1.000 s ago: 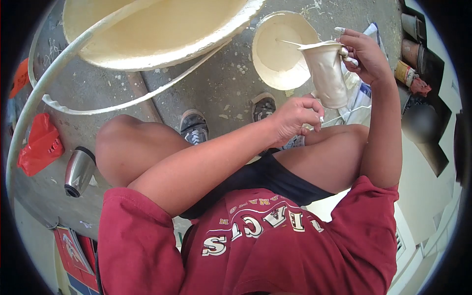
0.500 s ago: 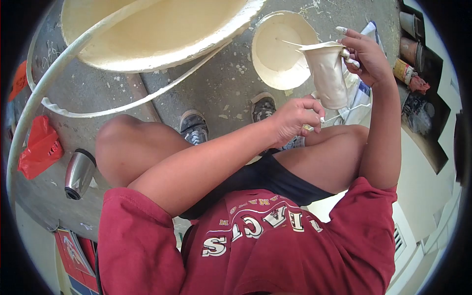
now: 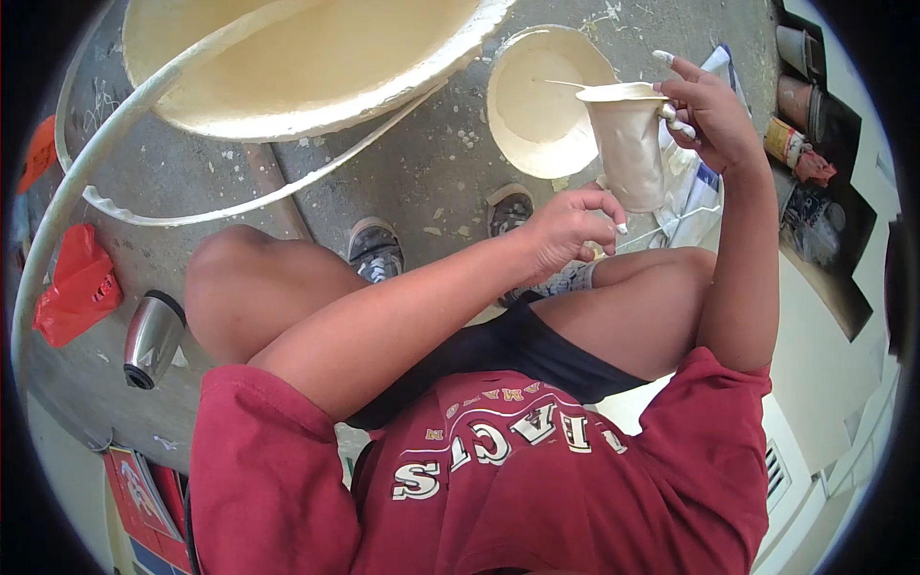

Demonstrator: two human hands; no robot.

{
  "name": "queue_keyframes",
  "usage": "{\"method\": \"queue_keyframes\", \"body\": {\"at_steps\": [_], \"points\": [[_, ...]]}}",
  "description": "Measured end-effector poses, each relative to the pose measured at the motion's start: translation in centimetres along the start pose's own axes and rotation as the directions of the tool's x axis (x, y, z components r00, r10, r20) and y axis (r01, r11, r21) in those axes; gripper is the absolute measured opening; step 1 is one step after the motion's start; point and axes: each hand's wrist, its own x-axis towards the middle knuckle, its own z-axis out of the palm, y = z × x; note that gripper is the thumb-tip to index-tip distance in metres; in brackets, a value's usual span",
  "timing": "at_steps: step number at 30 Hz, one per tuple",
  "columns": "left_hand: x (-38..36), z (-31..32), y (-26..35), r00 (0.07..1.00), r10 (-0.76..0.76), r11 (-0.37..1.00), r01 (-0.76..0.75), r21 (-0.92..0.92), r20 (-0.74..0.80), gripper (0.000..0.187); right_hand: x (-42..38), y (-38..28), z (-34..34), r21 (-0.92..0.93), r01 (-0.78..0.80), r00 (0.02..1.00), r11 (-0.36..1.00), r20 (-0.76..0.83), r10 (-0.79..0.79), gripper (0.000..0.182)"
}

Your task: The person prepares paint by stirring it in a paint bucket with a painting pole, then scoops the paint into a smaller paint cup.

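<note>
A cream-white jug (image 3: 628,158) with a flared rim and small handle has a wet, glossy coat. My right hand (image 3: 714,115) grips it at the handle and rim, its fingertips smeared white. From the lip a thin cream strand reaches left over a shallow round basin (image 3: 537,158). My left hand (image 3: 575,230) is curled just below the jug, one finger right at its lower side and another tipped with white. A thin white strip (image 3: 671,225) runs off to the right from those fingers; I cannot tell whether they hold it.
A large cream-coated tub (image 3: 316,120) and a long curved pale hose (image 3: 105,153) fill the upper left. On the speckled floor lie a red plastic bag (image 3: 77,287) and a steel tumbler (image 3: 155,340). Pots (image 3: 800,96) line the right side near a white-and-blue sack (image 3: 704,187).
The jug has tipped slightly more upright and shifted a little left, its lip strand now flatter. My left hand has moved slightly left and down.
</note>
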Motion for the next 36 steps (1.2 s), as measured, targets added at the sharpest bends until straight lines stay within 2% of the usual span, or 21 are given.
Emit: {"method": "queue_keyframes", "body": {"at_steps": [3, 6, 8, 9, 11, 12, 15, 17, 18, 19, 20, 22, 24, 25, 26, 28, 29, 30, 31, 32, 36], "points": [[0.2, -0.3, 0.0, 1.0, 0.02, 1.0, -0.02, 0.025, -0.014, 0.024, -0.1, 0.0, -0.2, -0.027, -0.017, 0.998, 0.999, 0.052, 0.019, 0.08], [0.4, -0.9, -0.2, 0.999, 0.038, 0.996, -0.036, 0.087, -0.013, 0.027, -0.6, -0.1, -0.1, -0.107, -0.01, 0.997, 0.994, 0.072, 0.017, 0.077], [0.7, -1.2, -0.2, 0.982, 0.163, 0.977, -0.147, 0.157, -0.095, 0.022, -0.8, -0.1, -0.3, -0.163, -0.007, 0.995, 0.987, 0.093, 0.023, 0.077], [0.7, -1.3, -0.2, 0.982, 0.165, 0.976, -0.148, 0.162, -0.092, 0.022, -0.8, -0.1, -0.3, -0.22, 0.0, 0.993, 0.976, 0.116, 0.026, 0.077], [0.8, -1.5, 0.0, 0.954, 0.228, 0.955, -0.18, 0.236, -0.194, 0.024, -1.4, 0.2, 0.4, -0.263, 0.008, 0.998, 0.965, 0.062, 0.008, 0.077], [1.0, -1.7, -0.1, 0.954, 0.232, 0.952, -0.184, 0.243, -0.189, 0.024, -1.7, 0.2, 0.6, -0.307, 0.008, 1.0, 0.952, 0.01, -0.006, 0.076], [1.2, -1.6, 0.3, 0.925, 0.31, 0.903, -0.214, 0.372, -0.22, 0.029, -1.7, 0.1, 0.3, -0.383, 0.02, 0.998, 0.924, 0.058, 0.003, 0.075], [0.8, -1.2, 1.0, 0.906, 0.327, 0.738, -0.065, 0.672, -0.271, 0.035, -1.8, 0.0, 0.1, -0.427, 0.013, 0.998, 0.904, 0.064, 0.016, 0.077], [0.5, -0.8, 1.4, 0.904, 0.336, 0.73, -0.072, 0.679, -0.265, 0.035, -1.8, 0.2, 0.0, -0.427, 0.023, 0.998, 0.904, 0.061, 0.004, 0.077], [0.2, -0.3, 1.7, 0.899, 0.335, 0.509, 0.077, 0.857, -0.28, 0.04, -1.8, 0.5, 0.0, -0.468, 0.06, 0.998, 0.882, 0.05, -0.041, 0.077], [-0.1, 0.0, 2.0, 0.892, 0.343, 0.234, 0.222, 0.946, -0.294, 0.044, -2.0, 0.4, -0.1, -0.508, 0.097, 0.995, 0.856, 0.039, -0.089, 0.077], [-0.4, 0.0, 2.4, 0.906, 0.323, 0.253, 0.197, 0.947, -0.274, 0.051, -2.6, 0.0, 0.0, -0.538, 0.127, 0.991, 0.833, 0.043, -0.123, 0.077], [-0.5, 0.2, 2.6, 0.919, 0.288, 0.104, 0.249, 0.963, -0.269, 0.052, -2.9, -0.2, 0.1, -0.625, 0.182, 0.977, 0.759, 0.029, -0.21, 0.076], [-0.5, 0.3, 2.6, 0.919, 0.309, 0.039, 0.245, 0.969, -0.244, 0.054, -3.3, -0.6, 0.2, -0.634, 0.153, 0.983, 0.758, 0.018, -0.184, 0.075], [-0.5, 0.2, 2.5, 0.915, 0.324, 0.036, 0.244, 0.969, -0.243, 0.054, -3.7, -1.0, 0.2, -0.636, 0.167, 0.98, 0.753, 0.021, -0.199, 0.075], [-0.4, 0.0, 2.4, 0.928, 0.344, -0.197, 0.221, 0.955, -0.144, 0.055, -4.3, -2.0, 0.4, -0.661, 0.157, 0.981, 0.734, 0.02, -0.192, 0.074], [-0.4, 0.2, 2.6, 0.921, 0.361, -0.195, 0.23, 0.953, -0.149, 0.055, -5.1, -2.8, 0.6, -0.663, 0.208, 0.967, 0.719, 0.029, -0.253, 0.073], [-0.6, 0.4, 2.7, 0.937, 0.319, -0.256, 0.232, 0.938, -0.144, 0.055, -6.0, -3.4, 0.6, -0.665, 0.227, 0.963, 0.711, 0.043, -0.267, 0.073], [-0.7, 0.6, 3.0, 0.948, 0.283, -0.316, 0.234, 0.919, -0.144, 0.055, -6.7, -4.1, 0.3, -0.619, 0.24, 0.96, 0.747, 0.039, -0.276, 0.072], [-0.7, 0.6, 3.1, 0.938, 0.311, -0.311, 0.255, 0.915, -0.156, 0.055, -7.4, -4.8, 0.2, -0.57, 0.258, 0.957, 0.78, 0.04, -0.287, 0.07], [-0.9, 0.7, 2.6, 0.947, 0.278, -0.439, 0.274, 0.856, -0.16, 0.053, -11.2, -8.2, 0.6, -0.382, 0.477, 0.864, 0.792, 0.039, -0.502, 0.067]]}}
